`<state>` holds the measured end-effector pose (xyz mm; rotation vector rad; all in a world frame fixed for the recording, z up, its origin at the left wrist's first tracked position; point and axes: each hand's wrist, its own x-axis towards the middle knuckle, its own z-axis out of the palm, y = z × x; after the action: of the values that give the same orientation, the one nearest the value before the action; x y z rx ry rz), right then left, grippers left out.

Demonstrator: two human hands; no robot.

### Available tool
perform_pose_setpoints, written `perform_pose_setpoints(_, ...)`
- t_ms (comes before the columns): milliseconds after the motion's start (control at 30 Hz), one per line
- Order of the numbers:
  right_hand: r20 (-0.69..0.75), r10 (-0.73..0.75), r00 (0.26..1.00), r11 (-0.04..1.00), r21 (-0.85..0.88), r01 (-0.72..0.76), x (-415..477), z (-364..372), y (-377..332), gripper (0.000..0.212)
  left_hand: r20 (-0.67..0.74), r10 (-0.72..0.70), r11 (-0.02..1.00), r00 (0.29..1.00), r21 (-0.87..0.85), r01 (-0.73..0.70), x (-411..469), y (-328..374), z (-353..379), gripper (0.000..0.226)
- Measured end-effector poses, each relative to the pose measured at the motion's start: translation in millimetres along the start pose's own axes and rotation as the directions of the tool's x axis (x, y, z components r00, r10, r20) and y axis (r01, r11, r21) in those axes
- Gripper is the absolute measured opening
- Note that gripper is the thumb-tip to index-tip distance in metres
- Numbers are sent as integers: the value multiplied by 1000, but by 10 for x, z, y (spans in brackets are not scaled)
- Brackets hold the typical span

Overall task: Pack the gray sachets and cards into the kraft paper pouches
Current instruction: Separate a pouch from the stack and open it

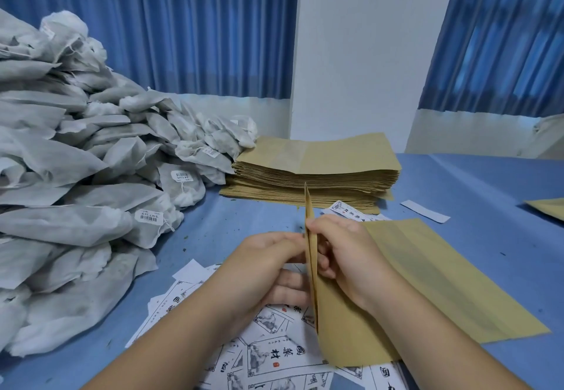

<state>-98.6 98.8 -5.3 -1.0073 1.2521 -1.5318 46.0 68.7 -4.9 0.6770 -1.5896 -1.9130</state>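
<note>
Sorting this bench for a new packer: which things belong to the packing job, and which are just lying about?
Job: gray sachet pile; kraft pouch stack; printed cards; held kraft pouch, gripped by left hand and right hand.
Lying about: white paper strip; blue curtains.

We lose the fingertips of the left hand [268, 264] behind the kraft pouch [338, 328], the sachet heap [61, 176] runs off the left edge, and its labels [148, 216] seem too small to read.
</note>
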Motion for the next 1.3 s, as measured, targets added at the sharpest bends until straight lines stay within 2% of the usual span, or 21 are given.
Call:
perform_pose_setpoints(133, -14, -48, 999, 994, -97, 47, -1, 26, -57, 37, -59, 49, 999, 997, 17, -48, -9, -6, 72, 43)
perform_pose_setpoints(233, 2, -63, 998, 987, -150, 62, -15, 33, -94, 40, -43, 36, 999, 998, -15, -37, -10, -6, 50, 44)
perform_pose_setpoints(400, 15, -61, 998, 995, -77, 62, -33, -36, -162, 28, 54, 38, 991, 998, -131, -30, -23, 19, 17, 27)
perform_pose_setpoints(500, 20, -54, 998, 993, -101, 56, -31, -44, -145, 34, 31, 37, 996, 999, -76, -34, -10, 5, 44, 15)
perform_pose_setpoints(633, 40, -47, 998, 991, -124, 51, -16, -31, -130, 44, -23, 37, 999, 999, 39, -37, 5, -14, 63, 27)
perform_pose_setpoints(767, 48, -54, 997, 994, -97, 58, -14, -54, -142, 46, -30, 48, 996, 998, 76, -45, 14, -7, 55, 35)
perform_pose_setpoints(967, 82, -58, 995, 997, -42, 62, -15, -89, -162, 42, -3, 72, 996, 997, 46, -72, 21, -23, 34, 26)
perform_pose_setpoints(1100, 109, -52, 993, 997, -43, 57, -31, -110, -189, 42, 14, 86, 996, 996, 29, -86, 0, -12, 37, 35)
perform_pose_setpoints(1300, 115, -71, 991, 996, -44, 77, -44, -136, -214, 40, 51, 87, 995, 995, -47, -84, -38, 33, 43, 31)
